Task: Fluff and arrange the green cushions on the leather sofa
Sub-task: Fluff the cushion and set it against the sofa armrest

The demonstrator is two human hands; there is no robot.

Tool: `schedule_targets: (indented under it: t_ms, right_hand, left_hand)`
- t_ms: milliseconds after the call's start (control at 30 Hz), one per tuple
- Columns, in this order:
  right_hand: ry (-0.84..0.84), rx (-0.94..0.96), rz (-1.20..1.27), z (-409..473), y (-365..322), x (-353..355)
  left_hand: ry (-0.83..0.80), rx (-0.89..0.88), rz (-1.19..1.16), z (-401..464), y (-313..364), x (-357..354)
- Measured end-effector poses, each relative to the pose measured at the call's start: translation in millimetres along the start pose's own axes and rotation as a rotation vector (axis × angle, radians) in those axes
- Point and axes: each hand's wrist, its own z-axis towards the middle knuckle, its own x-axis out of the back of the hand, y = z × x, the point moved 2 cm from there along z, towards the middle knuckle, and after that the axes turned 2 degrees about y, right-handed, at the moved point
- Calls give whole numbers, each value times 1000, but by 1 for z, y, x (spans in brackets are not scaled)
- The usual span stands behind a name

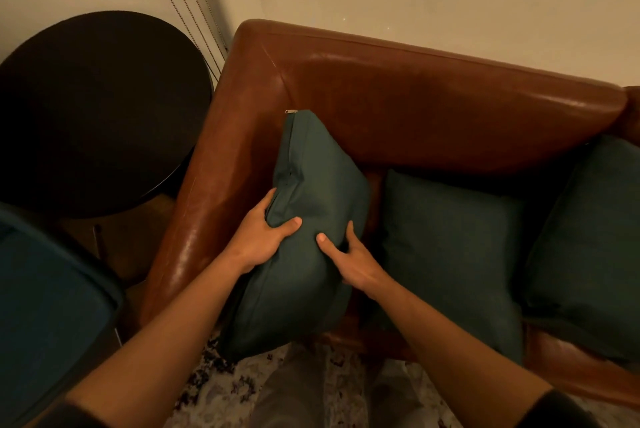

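A green cushion [311,178] stands on edge at the left end of the brown leather sofa [433,105], its zipper pull at the top corner. My left hand [263,237] grips its left side, thumb pressed into the front. My right hand [349,261] holds its right side, thumb on the fabric. A second green cushion [450,254] leans against the sofa back in the middle. A third green cushion [588,244] rests at the right end, partly cut off by the frame edge.
A round black side table [93,109] stands left of the sofa arm. A blue upholstered seat [45,317] is at the lower left. A patterned rug [225,382] lies under my legs. Blind cords [187,2] hang in the wall corner.
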Motion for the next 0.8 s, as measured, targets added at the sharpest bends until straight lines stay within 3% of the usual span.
schedule_targets:
  t_ms: [233, 800]
  right_hand:
    - [-57, -24, -111, 0, 6, -20]
    - [-118, -27, -82, -10, -4, -6]
  left_hand:
    - [36, 14, 65, -15, -18, 12]
    - [57, -7, 198, -21, -14, 7]
